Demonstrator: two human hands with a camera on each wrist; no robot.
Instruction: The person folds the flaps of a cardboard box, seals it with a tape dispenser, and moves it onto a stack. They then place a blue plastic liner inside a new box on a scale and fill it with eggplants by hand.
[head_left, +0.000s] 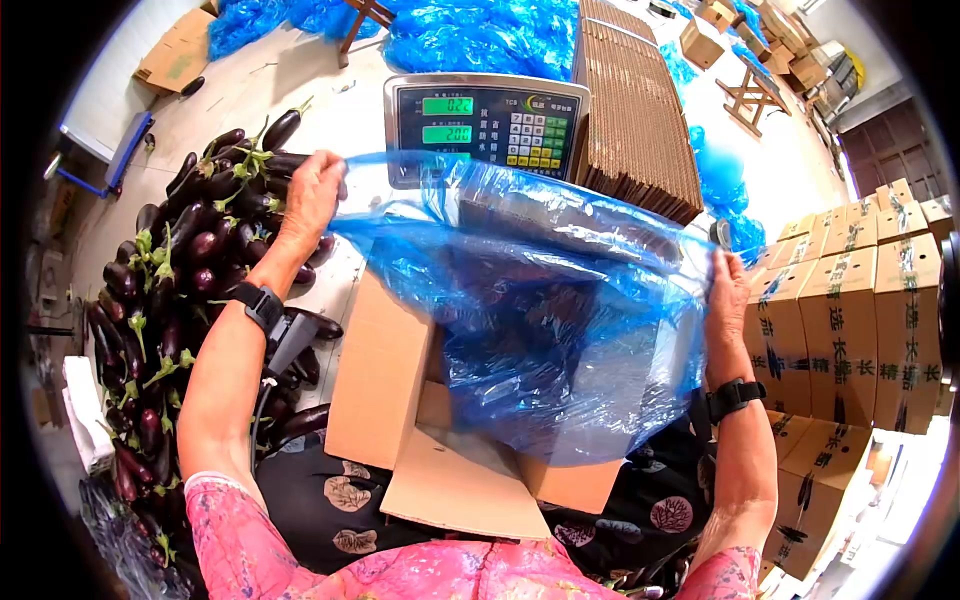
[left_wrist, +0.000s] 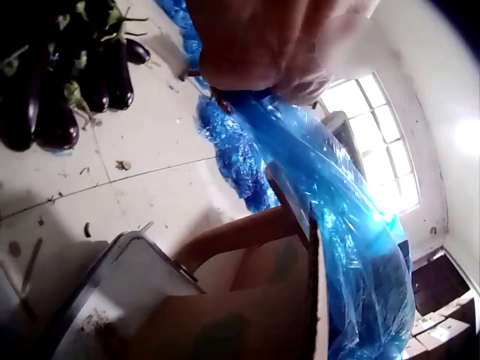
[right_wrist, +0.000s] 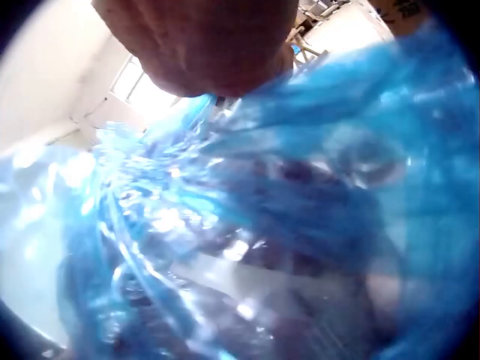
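A translucent blue plastic bag is stretched wide between both hands, hanging over an open cardboard box. The left hand pinches its left upper corner; in the left wrist view the bag trails down from the left hand. At the opposite corner the right hand grips the film, and the right wrist view shows gathered film beneath the right hand. The box's flaps stand spread, and part of its inside is hidden behind the bag.
Many eggplants lie piled at the left. Behind the bag stands a scale display, with flattened cartons stacked beside it. Printed boxes are stacked at the right. More blue film lies on the floor at the back.
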